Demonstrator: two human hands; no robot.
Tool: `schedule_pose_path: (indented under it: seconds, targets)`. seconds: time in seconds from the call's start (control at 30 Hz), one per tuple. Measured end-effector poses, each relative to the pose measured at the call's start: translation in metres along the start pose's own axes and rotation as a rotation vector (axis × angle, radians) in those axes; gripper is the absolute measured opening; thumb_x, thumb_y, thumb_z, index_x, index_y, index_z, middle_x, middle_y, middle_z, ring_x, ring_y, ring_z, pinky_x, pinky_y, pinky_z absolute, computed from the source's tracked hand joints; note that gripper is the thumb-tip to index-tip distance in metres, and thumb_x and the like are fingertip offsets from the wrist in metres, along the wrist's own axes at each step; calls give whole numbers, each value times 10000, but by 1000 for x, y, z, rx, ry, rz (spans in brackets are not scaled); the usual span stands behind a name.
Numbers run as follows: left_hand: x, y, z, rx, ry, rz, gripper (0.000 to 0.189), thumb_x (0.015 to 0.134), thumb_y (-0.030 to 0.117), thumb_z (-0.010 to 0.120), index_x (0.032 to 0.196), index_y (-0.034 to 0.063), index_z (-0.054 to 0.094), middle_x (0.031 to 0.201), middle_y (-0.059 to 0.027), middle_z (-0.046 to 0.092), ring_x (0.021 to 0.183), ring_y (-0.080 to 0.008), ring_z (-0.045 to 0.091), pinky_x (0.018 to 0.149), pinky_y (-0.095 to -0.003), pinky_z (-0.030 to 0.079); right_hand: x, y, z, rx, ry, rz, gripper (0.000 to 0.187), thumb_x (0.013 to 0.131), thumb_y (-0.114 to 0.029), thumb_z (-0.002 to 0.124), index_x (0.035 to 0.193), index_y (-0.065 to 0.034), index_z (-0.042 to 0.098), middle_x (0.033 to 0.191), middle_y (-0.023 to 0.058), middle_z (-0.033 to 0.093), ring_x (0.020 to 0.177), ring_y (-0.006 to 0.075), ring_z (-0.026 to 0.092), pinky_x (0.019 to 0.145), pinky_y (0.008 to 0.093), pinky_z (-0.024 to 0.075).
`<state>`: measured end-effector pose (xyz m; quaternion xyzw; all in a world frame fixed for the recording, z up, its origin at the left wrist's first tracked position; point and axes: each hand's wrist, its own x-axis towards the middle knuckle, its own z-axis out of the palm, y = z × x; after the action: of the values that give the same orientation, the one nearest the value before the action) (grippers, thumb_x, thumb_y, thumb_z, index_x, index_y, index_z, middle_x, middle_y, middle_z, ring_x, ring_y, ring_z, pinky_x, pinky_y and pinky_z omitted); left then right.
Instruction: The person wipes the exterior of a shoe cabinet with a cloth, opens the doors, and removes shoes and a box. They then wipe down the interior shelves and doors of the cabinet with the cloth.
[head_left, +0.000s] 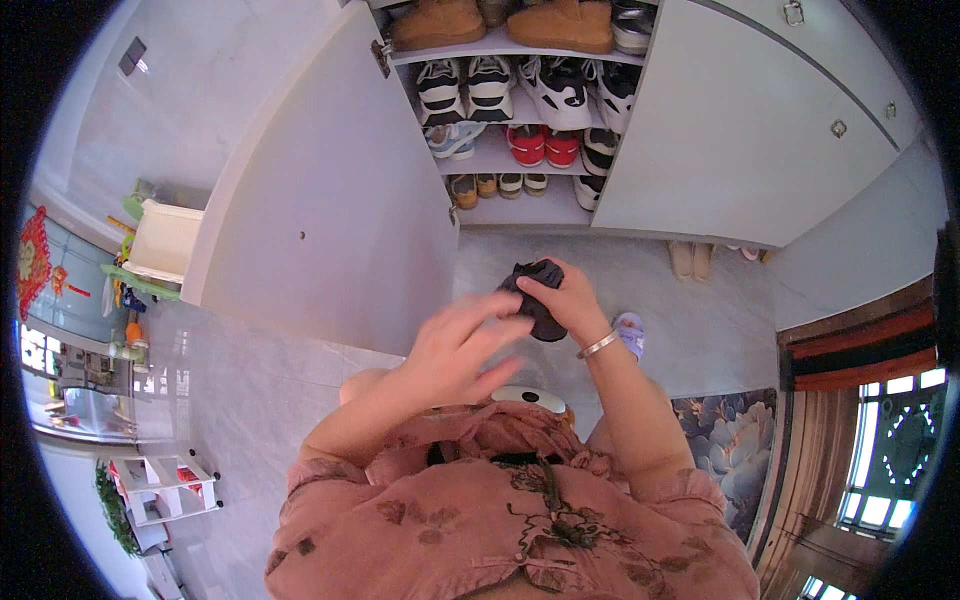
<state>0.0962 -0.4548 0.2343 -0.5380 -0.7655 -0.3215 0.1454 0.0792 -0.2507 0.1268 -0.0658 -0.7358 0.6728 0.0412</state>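
Note:
My right hand (574, 300) grips a small black soft item (549, 324), its thumb pressed across the front. The item's upper edge looks crumpled, and I cannot tell exactly what it is. Just left of it is my left hand (450, 345), blurred, with fingers apart and nothing held. Its fingertips overlap the black item in the picture; whether they touch is unclear. Beyond both hands stands a white shoe cabinet (525, 216), with its left door (337, 195) swung wide. Its shelves hold brown shoes (562, 28), black-and-white sneakers (491, 90) and red shoes (526, 145).
A closed cabinet door (705, 127) lies to the right, with beige slippers (690, 260) below. One foot wears a lilac slipper (631, 334). A floral mat (727, 442) lies at right. On the left stand a white rolling cart (169, 487) and a cream bin (165, 240).

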Motion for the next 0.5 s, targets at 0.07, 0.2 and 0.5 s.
schedule_pose_path:
  seconds: [0.07, 0.2, 0.5]
  targets:
    - [7, -17, 24, -57, -53, -153, 609, 683, 134, 734, 1229, 80, 469, 1193, -179, 488, 1063, -340, 521, 848, -391, 462, -1, 10, -5, -169, -71, -12, 384, 735, -344, 719, 866, 5, 627, 743, 137, 651, 662, 237, 624, 636, 342, 486]
    - [-15, -61, 66, -300, -191, -570, 883, 700, 184, 760, 1400, 58, 236, 1344, -193, 362, 1232, -341, 401, 1009, -398, 363, -10, 7, -10, -292, -140, 49, 417, 708, -356, 725, 897, 4, 634, 757, 147, 654, 686, 261, 635, 653, 350, 490]
    - [-34, -83, 109, -558, -325, -548, 883, 658, 250, 779, 1356, -15, 308, 1305, -270, 410, 1195, -384, 438, 992, -383, 381, -22, -15, -14, -49, -279, 56, 348, 760, -277, 724, 971, -21, 619, 825, 47, 636, 756, 128, 573, 706, 288, 470]
